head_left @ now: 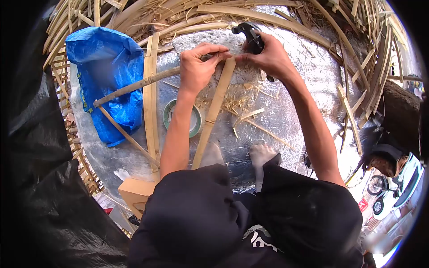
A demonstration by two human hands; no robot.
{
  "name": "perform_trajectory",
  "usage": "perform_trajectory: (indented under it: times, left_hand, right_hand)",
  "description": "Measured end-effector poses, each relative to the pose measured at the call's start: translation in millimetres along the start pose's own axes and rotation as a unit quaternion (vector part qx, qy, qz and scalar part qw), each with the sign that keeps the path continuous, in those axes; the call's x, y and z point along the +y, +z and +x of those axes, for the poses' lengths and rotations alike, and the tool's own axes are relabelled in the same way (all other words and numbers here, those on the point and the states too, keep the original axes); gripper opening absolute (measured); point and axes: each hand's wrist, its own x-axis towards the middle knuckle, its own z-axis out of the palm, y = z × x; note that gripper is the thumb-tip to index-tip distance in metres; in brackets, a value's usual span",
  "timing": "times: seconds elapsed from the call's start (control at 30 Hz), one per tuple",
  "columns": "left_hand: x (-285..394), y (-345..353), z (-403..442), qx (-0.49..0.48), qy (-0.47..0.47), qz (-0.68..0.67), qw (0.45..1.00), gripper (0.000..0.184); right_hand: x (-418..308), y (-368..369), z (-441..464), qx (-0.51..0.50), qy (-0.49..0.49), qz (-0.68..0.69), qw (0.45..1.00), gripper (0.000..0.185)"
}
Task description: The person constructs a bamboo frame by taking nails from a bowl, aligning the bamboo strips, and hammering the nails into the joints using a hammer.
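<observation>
White lettering (pixel 259 240) on the black clothing (pixel 268 218) and red sign (pixel 363 205) is illegible.

Shows a flat, narrow tan strip (pixel 219 94) of bamboo-like material, smooth-faced and nearly straight, marked about midway by a darker crosswise node. Runs at a slant, from an upper end at the fingertips of the left hand (pixel 196 69) and the thumb of the right hand (pixel 268 56), down to a lower end near the dark clothing at the knee. Overlaps a rough, pale block (pixel 190 42) near the top. Shows also a black hammer-like tool (pixel 254 41), gripped in the right hand, just beside the strip's upper end. Curves into a hooked tip toward the upper left; mostly disappears behind the palm.
</observation>
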Motion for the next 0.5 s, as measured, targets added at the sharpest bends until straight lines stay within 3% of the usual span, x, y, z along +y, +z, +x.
perform_trajectory:
  times: [0.13,0.5]
  left_hand:
    - [4,1,1,-0.005,-0.036,-0.034,0.999,0.017]
    - [-10,5,-1,0.024,0.083,0.062,0.994,0.022]
  right_hand:
    - [12,1,4,-0.007,-0.036,0.004,0.999,0.041]
    - [9,4,0,0.025,-0.039,-0.02,0.999,0.045]
